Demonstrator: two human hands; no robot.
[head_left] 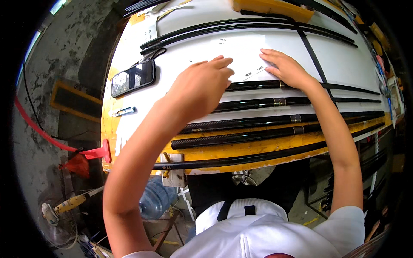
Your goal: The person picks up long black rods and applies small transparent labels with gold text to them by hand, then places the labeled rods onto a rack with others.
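Observation:
My left hand [204, 84] reaches over the white table covering, fingers stretched to the right; its thumb is hidden, and I make out nothing held in it. My right hand [287, 69] lies with fingers extended at the right edge of a thin sheet [241, 51] with small dark marks. Below the hands, several glossy black fishing rod sections lie side by side. The uppermost rod section [258, 85] passes close under both hands. Beneath it are a rod section with a gold-lined band [254, 103], another with a patterned grip [241, 123] and a thick textured one [232, 138].
A black-cased phone [134, 78] and a small metal tool [124, 111] lie on the left. More black rods [223, 29] rest at the back beside a yellow block [275, 9]. One long rod [241, 161] runs along the front edge. A dark strap [314, 56] crosses the table.

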